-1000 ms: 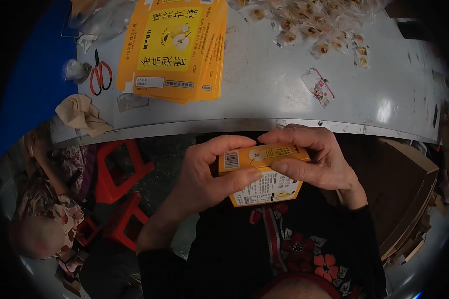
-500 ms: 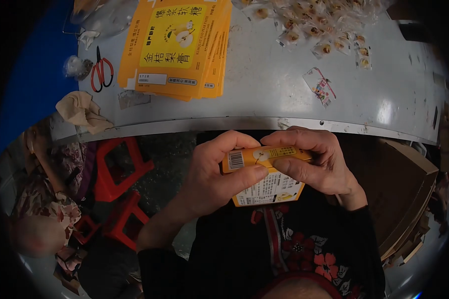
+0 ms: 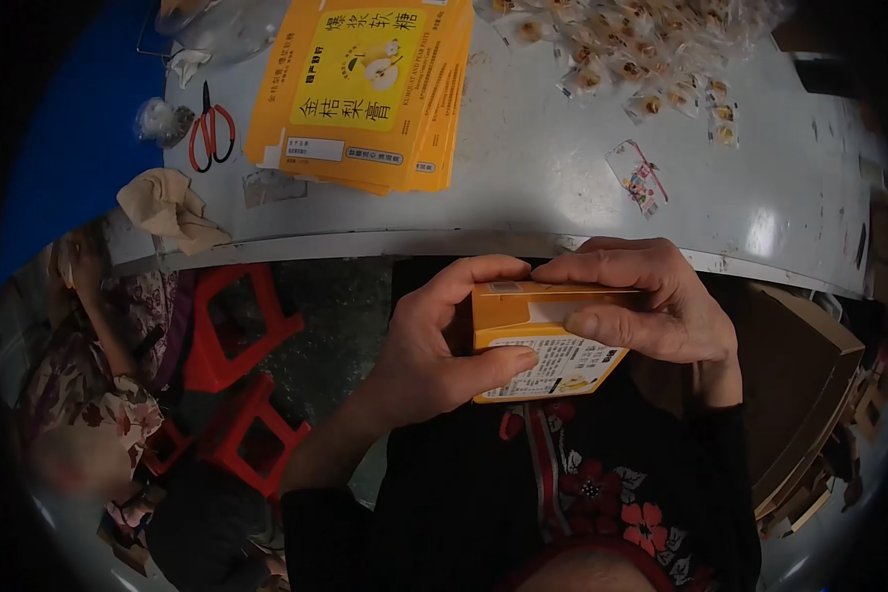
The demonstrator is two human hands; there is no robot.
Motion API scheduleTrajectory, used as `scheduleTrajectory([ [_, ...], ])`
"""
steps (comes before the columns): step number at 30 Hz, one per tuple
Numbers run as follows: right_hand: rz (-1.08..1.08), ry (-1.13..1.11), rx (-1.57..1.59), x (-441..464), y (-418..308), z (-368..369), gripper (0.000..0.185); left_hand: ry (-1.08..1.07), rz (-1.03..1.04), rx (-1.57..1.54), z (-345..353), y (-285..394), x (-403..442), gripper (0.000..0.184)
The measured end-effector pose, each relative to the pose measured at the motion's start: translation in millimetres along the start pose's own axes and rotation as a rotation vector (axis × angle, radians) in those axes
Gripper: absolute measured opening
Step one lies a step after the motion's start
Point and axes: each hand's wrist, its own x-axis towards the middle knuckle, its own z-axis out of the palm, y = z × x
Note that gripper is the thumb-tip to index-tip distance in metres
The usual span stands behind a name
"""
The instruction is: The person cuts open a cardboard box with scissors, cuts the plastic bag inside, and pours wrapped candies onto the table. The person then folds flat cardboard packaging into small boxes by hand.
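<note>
A small yellow-orange carton [image 3: 577,367] is held between both hands just in front of the table edge. Its printed white panel with a fruit picture faces me, and a white strip shows on its upper side. My left hand [image 3: 454,331] grips the left end, thumb on the front face and fingers behind. My right hand [image 3: 651,306] is closed over the right part, its thumb pressing near the white strip and its fingers along the top back edge. Beyond the hands, a stack of flat yellow-orange cartons [image 3: 350,89] lies on the table.
Many small wrapped candies [image 3: 651,59] lie at the back right. Red-handled scissors [image 3: 210,133], a beige cloth [image 3: 168,209] and a small printed packet [image 3: 638,178] are on the table [image 3: 523,158]. Red stools [image 3: 197,345] and another person [image 3: 99,355] are at left; a cardboard box [image 3: 789,355] stands right.
The carton has turned in my hands: the pear-printed side with the barcode no longer shows, and a white strip does. My right hand has shifted slightly right.
</note>
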Motion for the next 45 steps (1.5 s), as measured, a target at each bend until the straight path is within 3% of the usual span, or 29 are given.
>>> scheduleTrajectory([
  [6, -0.004, -0.019, 0.158, 3.9, 0.9, 2.7, 0.04, -0.021, 0.007, -0.009, 1.7, 1.4, 0.2, 0.055],
  [11, 0.027, -0.005, 0.116, 4.9, -0.4, 8.0, 0.036, -0.027, 0.063, -0.106, -1.2, 3.6, -2.4, 0.044],
  [13, 0.013, -0.009, 0.092, 6.4, -0.5, 9.9, 0.036, -0.017, -0.033, -0.147, -3.3, 6.8, -1.2, 0.037],
  [16, 0.011, -0.027, 0.032, 9.4, -0.7, 11.9, 0.032, -0.015, -0.013, -0.061, -6.0, 7.7, -1.9, 0.033],
  [18, 0.065, -0.02, 0.164, 10.4, -3.0, 11.9, 0.031, -0.013, 0.024, -0.038, -5.2, 4.5, -2.0, 0.033],
  [25, 0.086, -0.017, 0.204, 2.4, -8.5, 12.0, 0.037, -0.031, 0.033, -0.047, -0.5, -2.0, -0.2, 0.032],
  [35, 0.044, 0.086, 0.207, -2.5, -1.0, 17.1, 0.03, -0.011, 0.09, 0.048, 7.7, 1.7, 2.6, 0.032],
  [38, 0.03, 0.106, 0.169, -3.3, -2.8, 22.5, 0.028, -0.021, 0.058, -0.019, 1.9, 0.9, 2.8, 0.032],
  [40, 0.051, 0.12, 0.148, -2.9, -7.0, 24.0, 0.028, -0.055, -0.02, -0.268, -2.3, 0.6, 5.4, 0.033],
  [45, 0.037, 0.157, 0.075, -5.9, -10.6, 25.4, 0.027, -0.076, -0.005, -0.223, -4.8, 4.8, 5.0, 0.034],
])
